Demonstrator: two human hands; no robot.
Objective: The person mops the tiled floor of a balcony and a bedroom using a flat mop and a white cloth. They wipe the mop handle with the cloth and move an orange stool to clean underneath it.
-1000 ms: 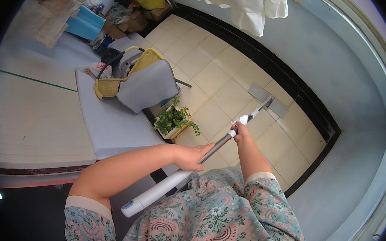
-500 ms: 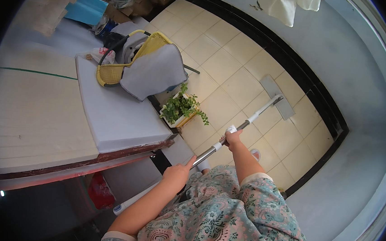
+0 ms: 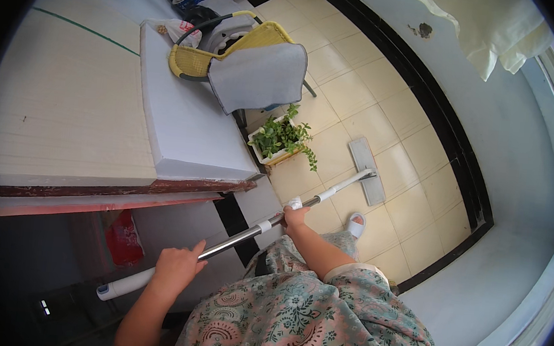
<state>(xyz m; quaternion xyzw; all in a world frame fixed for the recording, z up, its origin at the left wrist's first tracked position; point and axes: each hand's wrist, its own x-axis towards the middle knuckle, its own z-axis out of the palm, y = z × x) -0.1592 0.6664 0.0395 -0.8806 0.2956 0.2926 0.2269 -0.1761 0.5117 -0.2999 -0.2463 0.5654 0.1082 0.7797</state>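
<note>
Head view: we note left hand [image 3: 177,266] and right hand [image 3: 296,216], fingers wrapped round the mop [image 3: 239,238], mid-stroke on the floor [image 3: 387,97]; next stroke needs steady pressure.

The left hand [image 3: 177,267] is curled shut near the body, and the right hand [image 3: 295,217] is closed farther out, arm stretched forward.

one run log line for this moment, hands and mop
left hand: grips mop handle near upper end | right hand: grips handle lower down | mop head: flat on tiled floor | potted plant: left of mop head
</note>
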